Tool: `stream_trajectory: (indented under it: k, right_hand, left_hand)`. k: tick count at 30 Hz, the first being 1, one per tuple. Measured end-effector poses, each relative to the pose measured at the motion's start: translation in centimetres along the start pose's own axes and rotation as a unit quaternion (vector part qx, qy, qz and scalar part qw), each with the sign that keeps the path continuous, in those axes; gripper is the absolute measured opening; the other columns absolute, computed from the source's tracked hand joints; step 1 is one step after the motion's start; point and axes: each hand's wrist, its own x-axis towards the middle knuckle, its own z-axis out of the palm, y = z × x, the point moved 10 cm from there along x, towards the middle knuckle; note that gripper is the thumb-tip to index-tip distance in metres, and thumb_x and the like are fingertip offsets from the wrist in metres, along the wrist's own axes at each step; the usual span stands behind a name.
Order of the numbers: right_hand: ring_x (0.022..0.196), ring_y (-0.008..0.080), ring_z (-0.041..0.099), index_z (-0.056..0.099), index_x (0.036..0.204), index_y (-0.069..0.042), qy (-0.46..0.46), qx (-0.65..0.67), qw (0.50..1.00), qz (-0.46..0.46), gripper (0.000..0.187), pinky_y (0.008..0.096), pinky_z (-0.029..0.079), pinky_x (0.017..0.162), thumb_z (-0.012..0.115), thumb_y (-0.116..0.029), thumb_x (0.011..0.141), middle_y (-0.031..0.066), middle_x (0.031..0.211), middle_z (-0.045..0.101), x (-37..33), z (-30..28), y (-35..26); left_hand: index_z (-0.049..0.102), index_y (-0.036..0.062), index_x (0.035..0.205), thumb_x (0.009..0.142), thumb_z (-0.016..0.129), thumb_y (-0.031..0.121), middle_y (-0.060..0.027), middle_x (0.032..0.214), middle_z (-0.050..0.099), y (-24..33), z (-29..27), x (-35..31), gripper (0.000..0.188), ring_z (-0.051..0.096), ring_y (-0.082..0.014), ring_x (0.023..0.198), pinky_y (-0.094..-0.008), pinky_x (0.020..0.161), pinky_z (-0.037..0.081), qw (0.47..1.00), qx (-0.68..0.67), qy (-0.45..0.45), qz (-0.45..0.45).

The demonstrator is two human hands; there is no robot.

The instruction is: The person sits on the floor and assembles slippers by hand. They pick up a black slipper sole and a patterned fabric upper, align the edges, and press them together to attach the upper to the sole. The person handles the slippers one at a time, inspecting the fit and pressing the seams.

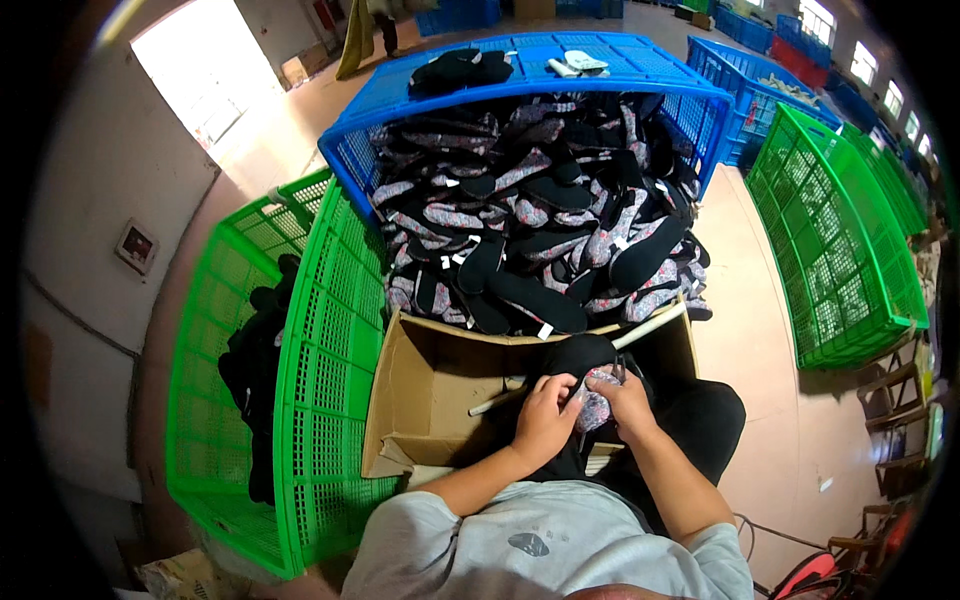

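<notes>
Above my lap, a grey-and-pink patterned, sole-shaped fabric piece is held between both hands. My left hand pinches its left edge with closed fingers. From the other side, my right hand is closed on it, thumb over the top. A small dark tool, perhaps thread snips, sticks up from the right-hand fingers; its grip is mostly hidden. In front of me lies a big pile of similar black and patterned sole-shaped pieces, some with small white tags.
The pile spills from a tipped blue crate. An open cardboard box sits before my lap, with a white tube across its corner. A green crate holding black pieces stands left; another green crate stands right.
</notes>
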Motion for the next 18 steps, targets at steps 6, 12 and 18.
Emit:
stream_trajectory:
  k: [6,12,18]
  right_hand:
    - [0.072,0.0165,0.067,0.067,0.096,-0.003,0.031,0.054,0.997,0.044,0.011,0.0319,0.052,0.067,0.070,-0.009,0.087,0.0069,0.087,0.070,0.1,-0.6,-1.4]
    - [0.074,0.0167,0.067,0.066,0.096,-0.002,0.035,0.092,0.995,0.012,0.010,0.0325,0.052,0.067,0.069,-0.008,0.087,0.0062,0.087,0.070,0.4,-0.5,-1.5]
    - [0.074,0.0156,0.064,0.064,0.096,-0.001,0.054,0.040,0.996,-0.062,0.014,0.0303,0.051,0.070,0.071,-0.008,0.087,0.0061,0.084,0.067,0.3,-1.4,-1.6]
  left_hand:
    - [0.052,-0.0007,0.114,0.089,0.077,0.013,-0.0046,0.099,0.058,-6.3,3.9,-2.8,0.038,0.057,-0.0114,0.089,-0.0269,0.080,0.052,0.962,-0.216,-0.043,-0.160]
    - [0.051,0.0009,0.112,0.086,0.078,0.008,-0.0028,0.097,0.058,-7.2,4.6,-1.8,0.038,0.057,-0.0101,0.087,-0.0256,0.077,0.050,0.953,-0.251,-0.076,-0.154]
    - [0.052,0.0017,0.111,0.086,0.076,0.004,-0.0018,0.094,0.058,-6.5,4.7,-2.0,0.034,0.055,-0.0090,0.084,-0.0243,0.075,0.049,0.935,-0.301,-0.080,-0.168]
